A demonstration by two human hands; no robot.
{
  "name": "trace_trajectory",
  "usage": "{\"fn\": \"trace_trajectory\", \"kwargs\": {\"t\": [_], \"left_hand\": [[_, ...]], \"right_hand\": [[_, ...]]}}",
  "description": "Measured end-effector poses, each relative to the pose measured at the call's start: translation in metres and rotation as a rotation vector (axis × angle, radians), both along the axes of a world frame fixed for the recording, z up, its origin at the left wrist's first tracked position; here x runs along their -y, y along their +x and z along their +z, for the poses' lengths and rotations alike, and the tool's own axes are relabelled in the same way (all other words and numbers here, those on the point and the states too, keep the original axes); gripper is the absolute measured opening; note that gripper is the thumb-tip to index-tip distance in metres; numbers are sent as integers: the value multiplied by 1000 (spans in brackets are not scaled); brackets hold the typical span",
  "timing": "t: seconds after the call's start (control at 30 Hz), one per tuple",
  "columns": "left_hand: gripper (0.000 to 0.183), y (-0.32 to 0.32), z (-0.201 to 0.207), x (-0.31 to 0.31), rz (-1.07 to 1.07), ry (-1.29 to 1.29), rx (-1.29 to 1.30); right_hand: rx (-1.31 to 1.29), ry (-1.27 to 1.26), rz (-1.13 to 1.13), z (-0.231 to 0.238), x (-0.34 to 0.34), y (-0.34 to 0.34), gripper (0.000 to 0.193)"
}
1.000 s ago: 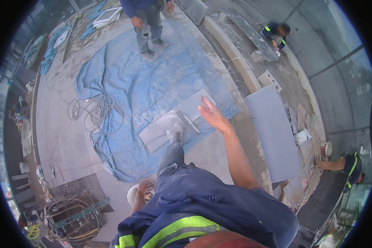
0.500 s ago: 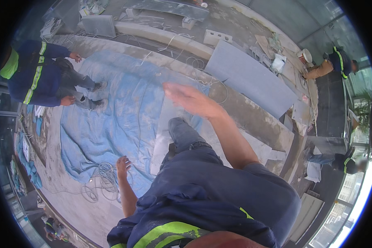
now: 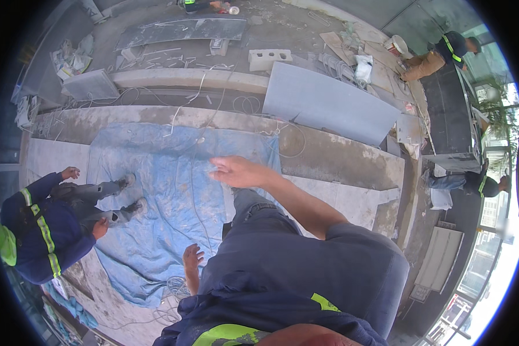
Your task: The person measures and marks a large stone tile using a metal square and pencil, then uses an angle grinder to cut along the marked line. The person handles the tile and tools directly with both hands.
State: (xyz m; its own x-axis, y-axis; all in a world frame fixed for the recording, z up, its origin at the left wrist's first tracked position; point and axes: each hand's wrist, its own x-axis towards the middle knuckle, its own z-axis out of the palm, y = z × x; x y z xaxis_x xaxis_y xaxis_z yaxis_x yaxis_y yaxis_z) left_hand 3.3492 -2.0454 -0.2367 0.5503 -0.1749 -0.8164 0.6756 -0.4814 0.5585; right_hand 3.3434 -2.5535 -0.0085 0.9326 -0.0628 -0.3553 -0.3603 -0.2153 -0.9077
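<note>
The right hand (image 3: 236,171) reaches out at 12 o'clock over the blue tarp (image 3: 155,196), fingers spread wide, holding nothing. The left hand (image 3: 192,258) hangs open at 7 o'clock, also holding nothing. The tarp lies flat on the concrete floor (image 3: 340,155); it looks soft, light and dusty, best gathered by an edge. A crouching co-worker (image 3: 46,228) stands on it at 9 o'clock, thin cables (image 3: 173,285) cross it, and a grey slab (image 3: 328,104) leans at 1 o'clock.

The wearer's leg hides part of the tarp (image 3: 155,196); the far worker (image 3: 199,4) is cut off by the rim.
</note>
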Motion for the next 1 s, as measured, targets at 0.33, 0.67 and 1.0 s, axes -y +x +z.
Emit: {"fn": "trace_trajectory", "kwargs": {"t": [0.33, 0.67, 1.0], "left_hand": [[40, 66, -6, 35, 195, 107, -81], [34, 56, -22, 17, 443, 108, -119], [23, -109, -66, -9, -312, 546, 223]], "right_hand": [[-71, 50, -107, -1, 55, 121, 70], [660, -20, -94, 149, -1, 304, 68], [-574, 201, 479, -104, -27, 163, 63]]}}
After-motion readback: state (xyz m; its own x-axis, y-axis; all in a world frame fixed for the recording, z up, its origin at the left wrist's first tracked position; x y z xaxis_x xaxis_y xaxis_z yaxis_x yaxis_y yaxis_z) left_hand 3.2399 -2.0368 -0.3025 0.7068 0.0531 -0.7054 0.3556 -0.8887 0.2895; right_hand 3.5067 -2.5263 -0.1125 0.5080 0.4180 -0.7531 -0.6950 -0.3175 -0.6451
